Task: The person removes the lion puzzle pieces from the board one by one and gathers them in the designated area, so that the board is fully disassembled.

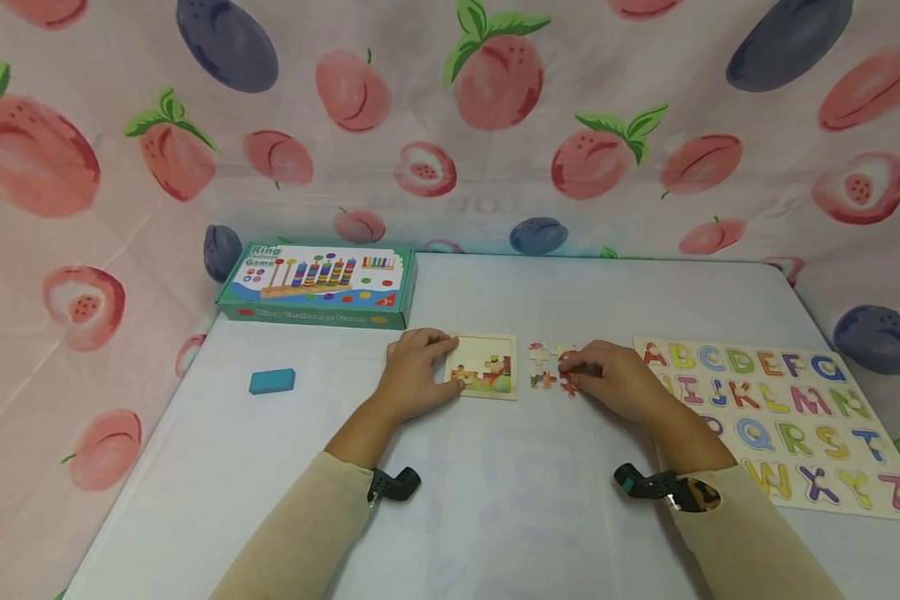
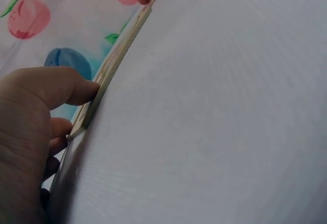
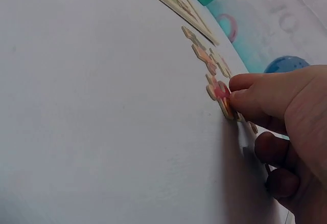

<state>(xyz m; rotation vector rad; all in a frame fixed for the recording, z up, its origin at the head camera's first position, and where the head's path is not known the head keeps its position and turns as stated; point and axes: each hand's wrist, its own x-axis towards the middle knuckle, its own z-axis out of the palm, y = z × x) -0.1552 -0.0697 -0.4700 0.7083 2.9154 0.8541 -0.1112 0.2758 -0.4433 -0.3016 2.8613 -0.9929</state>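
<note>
A small wooden jigsaw tray [image 1: 487,394] lies on the table with a few picture pieces fitted in its lower part. My left hand [image 1: 416,371] holds the tray by its left side, thumb and forefinger on the rim; the left wrist view shows the thumb [image 2: 82,91] on the tray's edge. To the tray's right are several loose jigsaw pieces [image 1: 542,379]. My right hand [image 1: 621,379] pinches a reddish jigsaw piece [image 3: 220,92] at the right of this group, between thumb and forefinger. The fingers partly cover that piece.
An alphabet puzzle board [image 1: 798,417] with coloured letters lies on the right, partly under my right forearm. At the back left sits a green Ring Challenge Game box [image 1: 315,283]. A blue block [image 1: 272,381] lies in front of it. Fruit-patterned cloth hangs behind the table.
</note>
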